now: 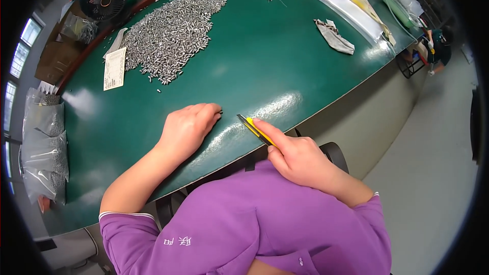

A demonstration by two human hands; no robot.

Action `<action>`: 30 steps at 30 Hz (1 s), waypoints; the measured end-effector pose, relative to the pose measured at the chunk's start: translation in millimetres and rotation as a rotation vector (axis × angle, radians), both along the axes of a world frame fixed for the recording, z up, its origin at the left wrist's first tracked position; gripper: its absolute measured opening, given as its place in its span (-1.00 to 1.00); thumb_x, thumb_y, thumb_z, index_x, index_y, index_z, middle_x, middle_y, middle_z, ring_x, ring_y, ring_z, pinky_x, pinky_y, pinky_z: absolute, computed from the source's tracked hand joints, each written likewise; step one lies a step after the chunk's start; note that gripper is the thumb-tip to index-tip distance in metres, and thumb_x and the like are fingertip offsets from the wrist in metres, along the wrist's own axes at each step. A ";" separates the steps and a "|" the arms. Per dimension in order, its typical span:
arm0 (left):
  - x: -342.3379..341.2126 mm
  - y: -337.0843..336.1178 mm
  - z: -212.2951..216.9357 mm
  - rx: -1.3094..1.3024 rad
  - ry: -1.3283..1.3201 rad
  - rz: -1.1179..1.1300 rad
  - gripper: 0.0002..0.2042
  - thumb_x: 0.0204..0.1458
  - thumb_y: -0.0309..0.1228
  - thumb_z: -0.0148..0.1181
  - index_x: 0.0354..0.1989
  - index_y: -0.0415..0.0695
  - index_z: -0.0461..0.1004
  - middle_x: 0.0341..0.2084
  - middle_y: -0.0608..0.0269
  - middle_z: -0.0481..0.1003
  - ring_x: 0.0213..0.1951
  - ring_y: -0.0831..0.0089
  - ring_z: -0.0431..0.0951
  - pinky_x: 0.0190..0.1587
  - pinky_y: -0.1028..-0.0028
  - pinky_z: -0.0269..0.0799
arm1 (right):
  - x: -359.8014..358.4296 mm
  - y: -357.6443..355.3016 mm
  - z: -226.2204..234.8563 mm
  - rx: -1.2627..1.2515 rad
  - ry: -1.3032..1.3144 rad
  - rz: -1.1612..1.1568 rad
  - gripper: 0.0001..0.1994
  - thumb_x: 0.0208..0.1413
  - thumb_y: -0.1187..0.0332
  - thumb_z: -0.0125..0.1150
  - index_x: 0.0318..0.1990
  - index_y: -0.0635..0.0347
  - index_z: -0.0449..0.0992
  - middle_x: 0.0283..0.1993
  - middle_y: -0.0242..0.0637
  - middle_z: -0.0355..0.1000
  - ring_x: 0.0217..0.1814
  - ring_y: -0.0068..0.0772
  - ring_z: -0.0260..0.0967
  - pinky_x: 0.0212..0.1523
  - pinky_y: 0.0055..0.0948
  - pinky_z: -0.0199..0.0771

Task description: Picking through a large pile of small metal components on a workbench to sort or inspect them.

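A yellow utility knife point(257, 131) is being held in the right hand point(298, 159), fingers wrapped shut around the handle and the forefinger laid along its back, probably so that the tip can be steered and pressed down. The blade end is being pointed toward the left hand point(187, 128), its tip just above or on the green table point(265, 56); which of the 2 cannot be told.

The left hand is being rested palm down on the table near the front edge, fingers curled under. Something small and dark is showing at the fingertips point(219, 113), so a small piece is probably being pinned there for the knife; what it is cannot be told, nor how tightly it is being gripped. The 2 hands are being kept near each other but apart, the knife tip lying between them.

Further back, a wide heap of small metal pins point(170, 35) is being kept well out of the way of the hands, a likely stock pile. A paper slip point(115, 69) is lying just beside it. Clear bags of parts point(46, 147) are being stacked at the left end of the table, a small fan point(107, 0) is standing beyond the heap, and a crumpled cloth point(333, 37) is lying at the far right.
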State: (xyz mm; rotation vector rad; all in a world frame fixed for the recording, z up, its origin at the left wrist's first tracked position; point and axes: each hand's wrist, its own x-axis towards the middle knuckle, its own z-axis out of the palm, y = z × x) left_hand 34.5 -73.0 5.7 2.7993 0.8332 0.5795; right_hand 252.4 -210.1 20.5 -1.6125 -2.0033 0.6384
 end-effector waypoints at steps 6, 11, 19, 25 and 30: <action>3.5 -6.1 0.4 -0.036 -0.021 0.005 -0.90 -0.01 -0.43 0.18 -0.34 -0.13 0.44 -0.48 0.21 0.52 -0.40 0.24 0.55 -0.39 0.36 0.45 | -17.0 4.0 -0.3 0.103 -0.059 -0.015 -0.44 0.02 0.48 0.03 0.26 0.07 0.19 -0.78 -0.24 0.22 -0.76 -0.20 0.28 -0.65 -0.24 0.35; 5.2 -12.1 1.1 -0.056 0.005 0.013 -0.91 -0.01 -0.42 0.17 -0.38 -0.13 0.42 -0.51 0.21 0.50 -0.42 0.23 0.54 -0.42 0.34 0.43 | -22.6 3.8 2.2 0.125 -0.109 -0.021 -0.45 -0.01 0.49 0.05 0.22 0.13 0.24 -0.79 -0.26 0.21 -0.78 -0.24 0.27 -0.66 -0.26 0.34; 10.4 -16.9 3.2 -0.059 0.036 0.039 -0.90 0.01 -0.42 0.15 -0.42 -0.15 0.37 -0.55 0.18 0.46 -0.45 0.20 0.52 -0.44 0.32 0.41 | -25.2 -2.1 4.8 0.117 -0.163 -0.046 -0.45 -0.04 0.51 0.06 0.21 0.19 0.26 -0.80 -0.25 0.21 -0.78 -0.23 0.26 -0.67 -0.26 0.34; 10.2 -18.1 1.2 -0.059 0.040 0.053 -0.89 0.02 -0.43 0.14 -0.43 -0.16 0.35 -0.57 0.17 0.45 -0.46 0.19 0.52 -0.44 0.31 0.41 | -26.3 -0.7 2.2 0.126 -0.102 -0.022 -0.44 -0.06 0.52 0.06 0.21 0.24 0.24 -0.78 -0.24 0.23 -0.78 -0.22 0.27 -0.67 -0.26 0.35; 10.8 -18.2 1.4 -0.058 0.030 0.055 -0.89 0.01 -0.43 0.14 -0.43 -0.16 0.35 -0.58 0.17 0.44 -0.46 0.19 0.51 -0.45 0.30 0.40 | -26.2 -0.5 0.9 0.116 -0.063 -0.018 -0.43 -0.06 0.53 0.05 0.21 0.27 0.23 -0.78 -0.24 0.24 -0.76 -0.23 0.28 -0.65 -0.27 0.35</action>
